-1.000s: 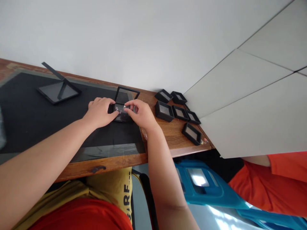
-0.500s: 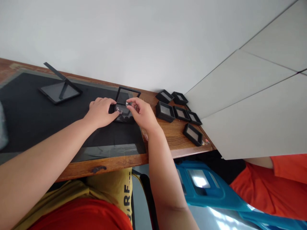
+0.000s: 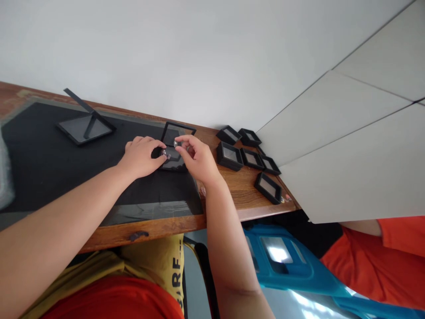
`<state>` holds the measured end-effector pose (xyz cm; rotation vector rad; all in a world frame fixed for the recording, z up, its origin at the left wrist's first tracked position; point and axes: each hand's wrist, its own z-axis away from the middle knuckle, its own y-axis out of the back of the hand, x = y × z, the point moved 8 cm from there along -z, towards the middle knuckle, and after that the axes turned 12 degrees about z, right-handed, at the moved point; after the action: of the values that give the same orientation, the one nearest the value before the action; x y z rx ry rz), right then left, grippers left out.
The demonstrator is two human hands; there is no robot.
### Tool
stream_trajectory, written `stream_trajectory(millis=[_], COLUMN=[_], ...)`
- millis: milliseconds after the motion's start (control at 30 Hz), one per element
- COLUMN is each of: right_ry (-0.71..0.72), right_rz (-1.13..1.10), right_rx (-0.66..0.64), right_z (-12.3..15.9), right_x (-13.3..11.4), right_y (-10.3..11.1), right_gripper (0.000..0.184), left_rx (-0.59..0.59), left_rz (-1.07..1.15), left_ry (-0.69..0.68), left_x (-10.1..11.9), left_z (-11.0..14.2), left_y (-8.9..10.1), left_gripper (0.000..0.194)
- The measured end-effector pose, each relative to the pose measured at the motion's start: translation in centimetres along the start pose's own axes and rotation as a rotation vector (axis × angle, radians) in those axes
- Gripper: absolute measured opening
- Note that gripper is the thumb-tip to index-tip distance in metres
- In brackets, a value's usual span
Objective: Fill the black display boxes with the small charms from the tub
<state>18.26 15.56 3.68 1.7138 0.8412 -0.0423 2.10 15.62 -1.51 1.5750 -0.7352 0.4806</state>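
A small black box (image 3: 172, 158) lies open on the black mat (image 3: 49, 168), its frame lid (image 3: 177, 131) tilted up behind it. My left hand (image 3: 141, 156) rests curled on the box's left side, with a tiny shiny piece at its fingertips. My right hand (image 3: 195, 157) hovers over the box's right side, thumb and forefinger pinched on a small shiny object just above the box.
Several closed black boxes (image 3: 249, 157) lie on the wooden table (image 3: 245, 195) to the right, by the white wall. Another open box (image 3: 84, 126) sits at the mat's far left. A blue plastic stool (image 3: 279, 257) and a person in orange (image 3: 375, 261) are at lower right.
My right hand lifted its pinched fingers off the box and now holds the small shiny object slightly above it. The left hand stays on the box.
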Motion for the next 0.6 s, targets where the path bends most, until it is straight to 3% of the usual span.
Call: stream_trajectory(millis=[333,600], right_ry=[-0.002,-0.126], right_rz=[-0.200,0.101], right_rx=[-0.103,-0.265], right_z=[0.1,0.3], right_x=[-0.5,1.8], right_y=[-1.0,-2.2], right_gripper=[0.026,0.015], left_rx=[-0.006,0.005], left_rz=[-0.018,-0.006], left_ry=[0.007,-0.005], left_x=[0.0,0.0], left_z=[0.0,0.0], left_y=[-0.1,-0.1], left_gripper=[0.042,0.039])
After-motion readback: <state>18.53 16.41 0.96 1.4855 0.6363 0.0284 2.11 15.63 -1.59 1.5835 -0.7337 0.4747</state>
